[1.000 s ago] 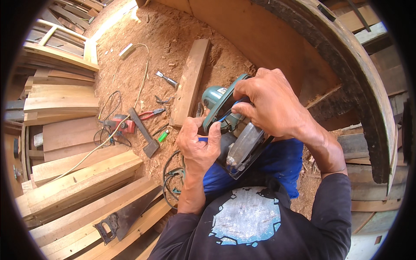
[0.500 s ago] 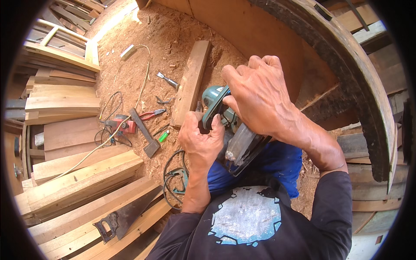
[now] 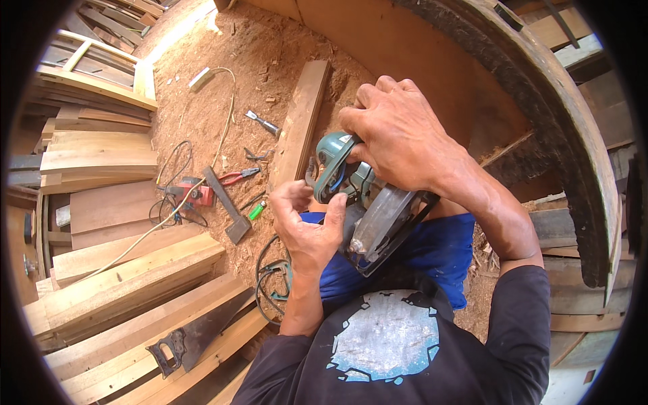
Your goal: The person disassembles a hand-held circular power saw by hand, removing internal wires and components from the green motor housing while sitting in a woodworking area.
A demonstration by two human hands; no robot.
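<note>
A teal circular saw point(image 3: 386, 214) with a dark blade guard rests tilted on my lap. My right hand point(image 3: 403, 138) grips it from above; its fingers curl over the teal housing, and their tips are partly hidden behind it. Beside the saw's left side is my left hand point(image 3: 307, 226), its thumb raised apart from the loosely bent fingers. The thumb tip lies close against the housing; whether it touches cannot be made out. Nothing shows inside the left palm. A brown wooden plank point(image 3: 301, 125) lies on the sawdust just beyond that hand.
Left on the sawdust floor lie a hammer point(image 3: 227, 206), red-handled pliers point(image 3: 239, 177), a chisel point(image 3: 262, 123), a green-handled tool point(image 3: 257, 210) and a red power tool point(image 3: 194, 192) with a cord. A handsaw point(image 3: 196, 337) rests on stacked boards point(image 3: 128, 260). A curved timber point(image 3: 574, 115) arches at right.
My left hand has shifted slightly left, away from the saw, and its fingers have loosened. My right hand keeps its grip, and the saw has turned a little.
</note>
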